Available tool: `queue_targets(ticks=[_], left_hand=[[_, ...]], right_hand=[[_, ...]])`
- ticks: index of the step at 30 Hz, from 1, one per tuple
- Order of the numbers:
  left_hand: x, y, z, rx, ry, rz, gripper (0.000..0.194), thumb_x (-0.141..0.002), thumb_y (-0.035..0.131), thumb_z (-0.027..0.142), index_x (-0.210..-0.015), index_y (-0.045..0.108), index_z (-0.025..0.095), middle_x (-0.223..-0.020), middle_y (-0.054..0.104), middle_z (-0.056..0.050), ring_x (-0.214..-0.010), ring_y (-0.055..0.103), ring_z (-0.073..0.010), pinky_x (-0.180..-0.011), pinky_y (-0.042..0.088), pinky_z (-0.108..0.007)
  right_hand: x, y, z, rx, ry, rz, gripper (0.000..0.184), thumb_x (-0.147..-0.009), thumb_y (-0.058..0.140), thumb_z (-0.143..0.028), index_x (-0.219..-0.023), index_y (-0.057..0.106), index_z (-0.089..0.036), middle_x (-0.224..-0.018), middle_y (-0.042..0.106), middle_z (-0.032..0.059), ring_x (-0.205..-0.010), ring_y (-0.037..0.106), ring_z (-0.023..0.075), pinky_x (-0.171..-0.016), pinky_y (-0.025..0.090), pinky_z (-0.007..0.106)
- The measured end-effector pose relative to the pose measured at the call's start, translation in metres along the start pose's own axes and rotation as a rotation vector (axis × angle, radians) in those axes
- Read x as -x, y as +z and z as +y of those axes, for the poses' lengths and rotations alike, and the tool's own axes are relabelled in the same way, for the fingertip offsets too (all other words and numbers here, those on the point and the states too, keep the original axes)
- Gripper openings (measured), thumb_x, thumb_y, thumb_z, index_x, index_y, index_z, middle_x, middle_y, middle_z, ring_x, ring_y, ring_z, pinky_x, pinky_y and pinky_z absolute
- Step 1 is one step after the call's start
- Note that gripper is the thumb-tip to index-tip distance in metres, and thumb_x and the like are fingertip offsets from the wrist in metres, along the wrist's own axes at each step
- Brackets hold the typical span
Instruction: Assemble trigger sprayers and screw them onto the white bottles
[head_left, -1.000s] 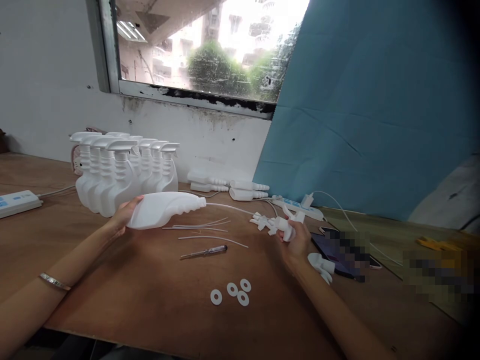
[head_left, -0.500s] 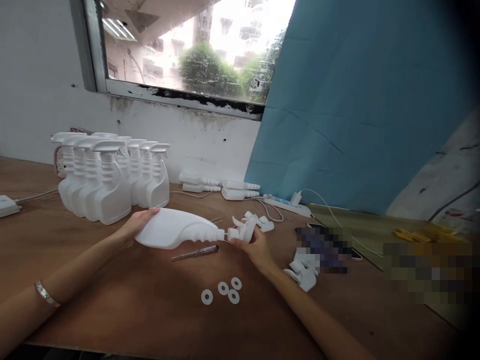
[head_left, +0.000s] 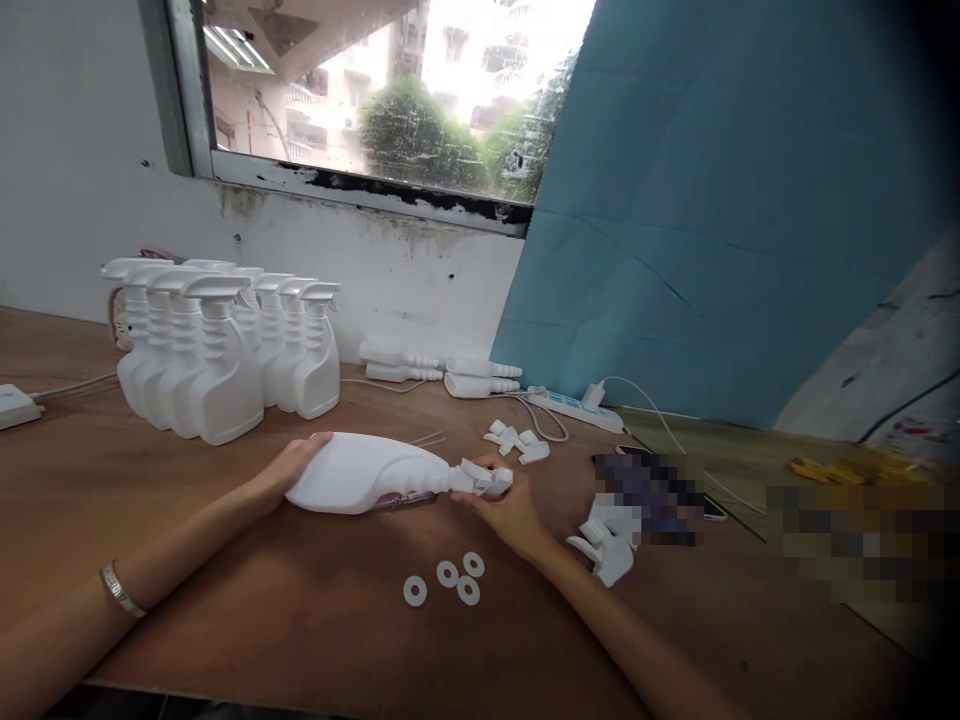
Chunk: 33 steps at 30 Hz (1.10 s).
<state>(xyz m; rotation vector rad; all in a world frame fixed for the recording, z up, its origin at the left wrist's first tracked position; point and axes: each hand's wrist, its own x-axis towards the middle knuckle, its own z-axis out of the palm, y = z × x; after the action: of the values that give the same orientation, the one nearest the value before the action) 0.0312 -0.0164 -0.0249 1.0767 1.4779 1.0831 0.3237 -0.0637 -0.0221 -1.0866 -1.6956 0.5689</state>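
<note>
A white spray bottle (head_left: 360, 472) lies sideways above the brown table, its base in my left hand (head_left: 289, 470) and its neck pointing right. My right hand (head_left: 506, 510) grips a white trigger sprayer head (head_left: 480, 478), which sits against the bottle's neck. How far it is screwed on I cannot tell. Partly hidden behind the bottle is a screwdriver (head_left: 405, 501). Thin tubes (head_left: 431, 438) lie just beyond it. Several white ring washers (head_left: 448, 574) are spread on the table in front of my hands.
Several assembled spray bottles (head_left: 225, 370) stand upright at the left rear. Bottles without heads (head_left: 480, 384) lie by the wall. More sprayer heads lie behind (head_left: 517, 442) and right of my right hand (head_left: 609, 550). A power strip (head_left: 577, 408) and cables run along the back.
The sprayer head has closed the gap to the bottle's neck and turned in my right hand. The bottle and my left hand have moved slightly right and nearer, now covering part of the screwdriver.
</note>
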Motion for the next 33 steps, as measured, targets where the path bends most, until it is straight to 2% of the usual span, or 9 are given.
queue_targets(ticks=[3,6,8,15,18,20,26,33], left_hand=[[-0.004,-0.001,-0.003,0.027,-0.002,-0.086,0.044,-0.061,0.06,0.051,-0.077,0.064,0.01,-0.067,0.067,-0.01,-0.058,0.062,-0.0226,-0.047,0.046,-0.025],[-0.007,-0.002,-0.004,0.035,0.007,-0.106,0.045,-0.061,0.06,0.051,-0.079,0.063,0.01,-0.068,0.067,-0.009,-0.06,0.062,-0.0232,-0.048,0.047,-0.025],[-0.007,-0.002,-0.004,0.032,0.01,-0.101,0.045,-0.06,0.061,0.051,-0.08,0.063,0.01,-0.068,0.067,-0.009,-0.061,0.063,-0.0238,-0.049,0.048,-0.026],[-0.007,-0.004,-0.001,0.036,-0.018,-0.093,0.046,-0.062,0.06,0.051,-0.083,0.062,0.011,-0.07,0.067,-0.01,-0.061,0.063,-0.0242,-0.049,0.048,-0.027],[-0.009,-0.005,-0.003,0.054,-0.012,-0.113,0.046,-0.062,0.06,0.051,-0.084,0.062,0.011,-0.071,0.067,-0.011,-0.062,0.063,-0.0244,-0.049,0.048,-0.027],[-0.009,-0.005,-0.004,0.059,-0.012,-0.118,0.047,-0.062,0.06,0.051,-0.085,0.062,0.01,-0.071,0.067,-0.01,-0.062,0.063,-0.0245,-0.049,0.048,-0.027],[-0.005,-0.001,-0.002,0.047,0.005,-0.103,0.048,-0.062,0.059,0.053,-0.086,0.061,0.011,-0.072,0.067,-0.01,-0.061,0.063,-0.0247,-0.049,0.049,-0.028],[-0.008,-0.001,-0.008,0.046,0.1,-0.176,0.048,-0.066,0.057,0.051,-0.096,0.057,0.014,-0.087,0.066,-0.009,-0.073,0.063,-0.0235,-0.056,0.05,-0.026]], right_hand=[[0.002,0.002,0.001,-0.089,0.131,-0.049,0.029,-0.062,0.066,-0.036,-0.08,0.057,-0.015,-0.066,0.062,0.0025,-0.059,0.056,0.0163,-0.056,0.044,0.027],[0.001,0.004,0.003,-0.15,0.256,-0.091,0.036,-0.063,0.065,-0.042,-0.08,0.057,-0.012,-0.058,0.061,0.0038,-0.053,0.057,0.0163,-0.051,0.044,0.027],[0.001,0.006,0.006,-0.158,0.281,-0.096,0.038,-0.062,0.065,-0.043,-0.081,0.057,-0.011,-0.06,0.062,0.0048,-0.053,0.057,0.0167,-0.051,0.044,0.027],[-0.001,0.006,0.009,-0.069,0.028,-0.075,0.032,-0.059,0.07,-0.033,-0.084,0.06,-0.016,-0.086,0.063,0.0047,-0.078,0.058,0.0184,-0.069,0.045,0.027],[-0.001,0.007,0.006,-0.048,-0.015,-0.053,0.031,-0.06,0.07,-0.031,-0.084,0.06,-0.015,-0.088,0.063,0.0049,-0.082,0.057,0.0182,-0.073,0.044,0.027],[0.0,0.007,0.004,-0.064,0.046,-0.044,0.031,-0.061,0.069,-0.033,-0.084,0.059,-0.015,-0.083,0.063,0.0046,-0.076,0.058,0.0173,-0.068,0.045,0.027],[0.0,0.01,-0.002,-0.26,0.373,-0.061,0.037,-0.063,0.065,-0.042,-0.084,0.056,-0.012,-0.068,0.064,0.0052,-0.049,0.058,0.0143,-0.046,0.045,0.024],[-0.003,0.011,0.0,-0.404,0.489,-0.033,0.035,-0.063,0.066,-0.043,-0.078,0.057,-0.013,-0.06,0.064,0.0048,-0.048,0.059,0.0155,-0.044,0.046,0.025]])
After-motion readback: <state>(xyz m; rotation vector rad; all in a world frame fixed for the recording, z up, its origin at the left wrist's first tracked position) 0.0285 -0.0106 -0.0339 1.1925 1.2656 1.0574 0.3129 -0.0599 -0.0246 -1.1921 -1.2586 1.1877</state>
